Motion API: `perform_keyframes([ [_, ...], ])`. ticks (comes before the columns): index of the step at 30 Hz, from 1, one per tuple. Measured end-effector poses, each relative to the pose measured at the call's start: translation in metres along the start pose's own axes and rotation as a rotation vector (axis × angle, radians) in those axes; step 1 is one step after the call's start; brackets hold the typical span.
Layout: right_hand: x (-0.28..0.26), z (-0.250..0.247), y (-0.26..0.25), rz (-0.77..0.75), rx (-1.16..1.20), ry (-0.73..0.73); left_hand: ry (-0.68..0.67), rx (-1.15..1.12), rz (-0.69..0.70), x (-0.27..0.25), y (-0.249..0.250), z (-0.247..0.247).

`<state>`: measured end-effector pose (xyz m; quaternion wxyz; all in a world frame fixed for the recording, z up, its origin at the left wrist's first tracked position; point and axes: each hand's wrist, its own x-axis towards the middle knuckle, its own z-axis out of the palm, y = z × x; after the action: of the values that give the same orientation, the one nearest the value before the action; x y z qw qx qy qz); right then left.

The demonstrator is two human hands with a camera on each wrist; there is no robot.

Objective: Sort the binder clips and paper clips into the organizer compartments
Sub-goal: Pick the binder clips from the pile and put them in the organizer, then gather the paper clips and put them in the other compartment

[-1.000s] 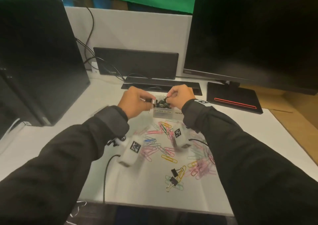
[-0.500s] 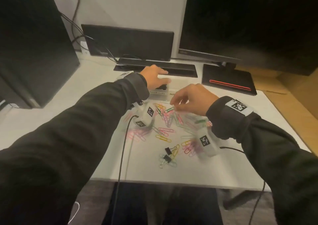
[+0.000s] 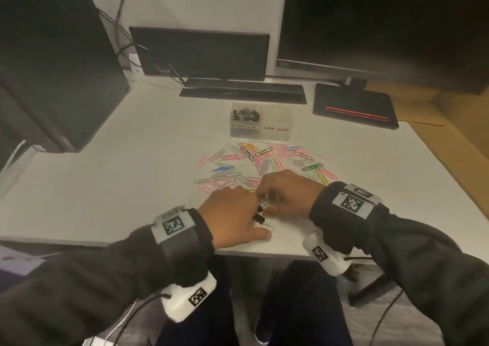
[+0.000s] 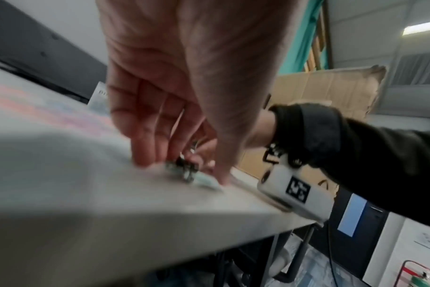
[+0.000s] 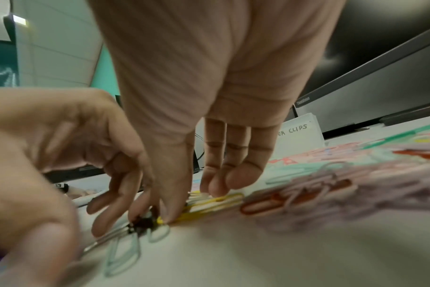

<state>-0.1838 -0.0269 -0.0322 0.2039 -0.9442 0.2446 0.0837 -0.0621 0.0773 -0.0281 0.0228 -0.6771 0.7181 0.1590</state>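
Two small black binder clips (image 3: 260, 214) lie near the table's front edge among a few paper clips. My left hand (image 3: 247, 214) reaches down over them, fingers (image 4: 145, 155) on one side of a binder clip (image 4: 184, 168) and thumb on the table on the other. My right hand (image 3: 280, 200) comes in from the right, thumb and fingertips touching a yellow paper clip (image 5: 214, 202) beside that binder clip (image 5: 141, 223). Neither hand plainly pinches anything. Coloured paper clips (image 3: 264, 157) are strewn across mid-table. The clear organizer (image 3: 275, 130) stands behind them, binder clips in its left compartment.
A keyboard (image 3: 243, 91) and a dark panel lie behind the organizer. A monitor stands at the back right on its base (image 3: 354, 107). A black computer tower (image 3: 53, 62) fills the left side. The hands work close to the table's front edge (image 3: 264, 253).
Both hands have left the organizer and come back toward me, down to the binder clips at the front edge. The left hand no longer holds the organizer.
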Motion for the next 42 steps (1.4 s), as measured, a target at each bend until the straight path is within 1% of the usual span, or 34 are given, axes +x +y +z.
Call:
perform_keyframes([
  [3, 0.001, 0.001, 0.001, 0.046, 0.021, 0.032, 0.06, -0.064, 0.015, 0.007, -0.003, 0.008],
  [9, 0.006, 0.001, 0.003, 0.084, 0.102, 0.08, 0.073, -0.143, 0.004, 0.016, -0.02, 0.011],
  [13, 0.008, -0.008, 0.009, 0.128, 0.26, 0.117, 0.07, -0.204, -0.027, 0.017, -0.029, -0.012],
  [15, 0.01, -0.016, 0.013, 0.121, 0.287, 0.181, 0.106, -0.239, -0.05, 0.024, -0.036, -0.035],
  [17, 0.016, -0.027, 0.018, 0.143, 0.361, 0.263, 0.19, -0.237, -0.069, 0.039, -0.045, -0.06],
  [20, 0.025, -0.044, 0.027, 0.23, 0.421, 0.409, 0.358, -0.253, -0.123, 0.08, -0.056, -0.089],
  [22, 0.034, -0.053, 0.033, 0.287, 0.419, 0.527, 0.421, -0.261, -0.182, 0.113, -0.063, -0.097],
  [24, 0.045, -0.062, 0.037, 0.34, 0.449, 0.627, 0.413, -0.256, -0.216, 0.14, -0.067, -0.096],
  [26, 0.057, -0.068, 0.04, 0.378, 0.471, 0.664, 0.381, -0.235, -0.248, 0.157, -0.068, -0.091],
  [29, 0.077, -0.076, 0.044, 0.411, 0.471, 0.712, 0.35, -0.152, -0.268, 0.17, -0.07, -0.083],
  [31, 0.095, -0.08, 0.048, 0.429, 0.43, 0.759, 0.374, -0.178, -0.285, 0.173, -0.076, -0.081],
  [33, 0.112, -0.083, 0.051, 0.444, 0.393, 0.766, 0.398, -0.21, -0.297, 0.171, -0.084, -0.081],
  [37, 0.138, -0.085, 0.049, 0.458, 0.364, 0.727, 0.423, -0.248, -0.304, 0.163, -0.102, -0.077],
  [40, 0.146, -0.078, 0.043, 0.428, 0.358, 0.702, 0.441, -0.286, -0.312, 0.155, -0.113, -0.075],
  [42, 0.146, -0.073, 0.042, 0.413, 0.341, 0.725, 0.434, -0.31, -0.303, 0.147, -0.116, -0.077],
])
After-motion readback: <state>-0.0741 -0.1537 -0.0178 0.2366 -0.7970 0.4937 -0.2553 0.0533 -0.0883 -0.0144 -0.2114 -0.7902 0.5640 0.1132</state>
